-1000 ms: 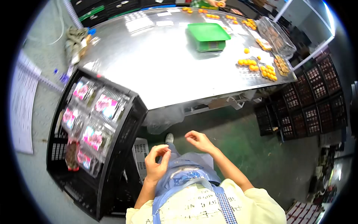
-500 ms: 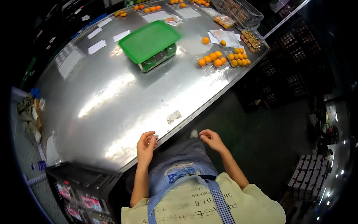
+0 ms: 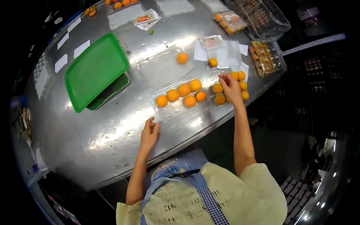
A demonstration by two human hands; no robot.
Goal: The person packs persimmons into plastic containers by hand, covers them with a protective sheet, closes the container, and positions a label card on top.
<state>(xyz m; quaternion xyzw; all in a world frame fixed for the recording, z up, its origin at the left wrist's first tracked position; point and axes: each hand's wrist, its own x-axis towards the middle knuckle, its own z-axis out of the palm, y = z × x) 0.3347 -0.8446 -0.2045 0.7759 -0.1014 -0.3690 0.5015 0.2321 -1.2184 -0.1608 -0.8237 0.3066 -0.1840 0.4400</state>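
Your right hand (image 3: 229, 85) is out over the cluster of small oranges (image 3: 229, 87) near the table's right edge, fingers curled down among them; whether they have closed on a fruit I cannot tell, since the back of the hand covers the tips. Your left hand (image 3: 149, 132) rests on the steel table (image 3: 93, 123), fingers loosely together and holding nothing, just beside the near corner of the clear plastic tray (image 3: 180, 108).

To do this pick well, I would take one fruit at a time with the fingertips from above, not a scoop (round fruit on bare steel rolls easily, and the table edge is close to that cluster). Keeping the left hand pressed at the tray corner should stop the light plastic from sliding when a fruit is set into it.

The oranges look small, round, bright and smooth-skinned. Five of them (image 3: 181, 95) lie in a loose row on the clear tray, touching or nearly so. One orange (image 3: 182, 58) sits alone farther back on a clear sheet, and another (image 3: 213, 62) lies by the white papers. A green tray (image 3: 95, 69) stands well to the left, on what looks like a scale.
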